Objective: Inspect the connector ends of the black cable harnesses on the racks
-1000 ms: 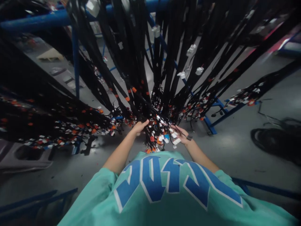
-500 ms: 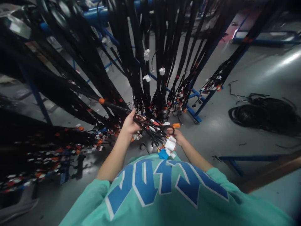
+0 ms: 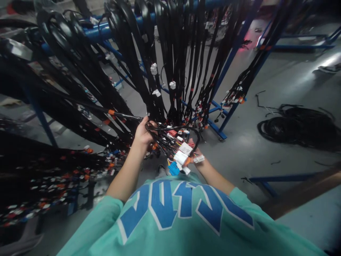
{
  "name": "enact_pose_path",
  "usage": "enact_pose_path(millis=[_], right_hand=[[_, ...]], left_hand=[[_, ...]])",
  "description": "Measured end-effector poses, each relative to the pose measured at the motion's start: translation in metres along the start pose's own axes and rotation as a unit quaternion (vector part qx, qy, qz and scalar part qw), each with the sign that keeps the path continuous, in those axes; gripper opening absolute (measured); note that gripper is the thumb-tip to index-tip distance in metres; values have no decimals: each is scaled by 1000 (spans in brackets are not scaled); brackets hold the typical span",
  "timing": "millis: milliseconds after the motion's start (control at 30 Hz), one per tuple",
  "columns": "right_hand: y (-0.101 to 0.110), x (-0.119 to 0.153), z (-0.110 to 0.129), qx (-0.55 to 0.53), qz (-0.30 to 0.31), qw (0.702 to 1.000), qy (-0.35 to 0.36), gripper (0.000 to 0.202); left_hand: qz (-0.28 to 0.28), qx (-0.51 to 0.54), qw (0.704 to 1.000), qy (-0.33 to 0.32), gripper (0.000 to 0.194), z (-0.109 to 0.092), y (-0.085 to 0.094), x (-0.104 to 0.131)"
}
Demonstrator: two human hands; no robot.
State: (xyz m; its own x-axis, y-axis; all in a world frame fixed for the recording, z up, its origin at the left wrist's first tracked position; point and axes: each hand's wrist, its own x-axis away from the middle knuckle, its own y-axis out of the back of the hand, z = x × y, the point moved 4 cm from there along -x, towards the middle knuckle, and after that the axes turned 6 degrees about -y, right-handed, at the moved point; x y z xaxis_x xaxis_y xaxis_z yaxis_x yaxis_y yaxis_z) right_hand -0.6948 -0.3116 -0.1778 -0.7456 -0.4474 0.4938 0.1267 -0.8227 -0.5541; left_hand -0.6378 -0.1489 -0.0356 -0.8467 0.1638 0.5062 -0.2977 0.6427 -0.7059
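A black wire bundle [image 3: 162,140] stretches in front of my chest. My left hand [image 3: 145,132] is wrapped round it, with an orange-taped cable [image 3: 111,112] running off to the upper left. At the bundle's other end my right hand [image 3: 195,151] is closed on the wires near the connectors, its fingers partly hidden by them. White connectors [image 3: 181,157], a blue connector [image 3: 174,168] and a red one [image 3: 172,133] hang at this end. A black loop of cable [image 3: 196,134] arches over my right hand.
Many black harnesses [image 3: 133,71] hang over a blue rail [image 3: 99,32] ahead and to the left, their connector ends low. A coil of black cable [image 3: 298,128] lies on the floor at the right. A blue and brown frame [image 3: 301,193] stands at the lower right.
The connectors between my hands are more spread out and face up. Both hands have shifted slightly left in view. The camera's view has tilted, showing more of the blue rail.
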Motion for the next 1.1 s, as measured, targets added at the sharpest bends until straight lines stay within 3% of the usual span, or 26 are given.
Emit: enact_pose_path(millis=[200, 367, 567, 1100], right_hand=[[-25, 34, 36, -55, 163, 985, 10, 54], [-40, 54, 59, -48, 232, 970, 47, 62], [-47, 65, 72, -23, 212, 973, 86, 66], [-57, 70, 90, -19, 165, 983, 82, 59]], left_hand=[[64, 7, 998, -20, 54, -7, -6, -1], [91, 37, 995, -4, 53, -6, -9, 4], [83, 45, 995, -16, 48, -5, -15, 12], [64, 108, 992, -20, 46, -7, -22, 5]])
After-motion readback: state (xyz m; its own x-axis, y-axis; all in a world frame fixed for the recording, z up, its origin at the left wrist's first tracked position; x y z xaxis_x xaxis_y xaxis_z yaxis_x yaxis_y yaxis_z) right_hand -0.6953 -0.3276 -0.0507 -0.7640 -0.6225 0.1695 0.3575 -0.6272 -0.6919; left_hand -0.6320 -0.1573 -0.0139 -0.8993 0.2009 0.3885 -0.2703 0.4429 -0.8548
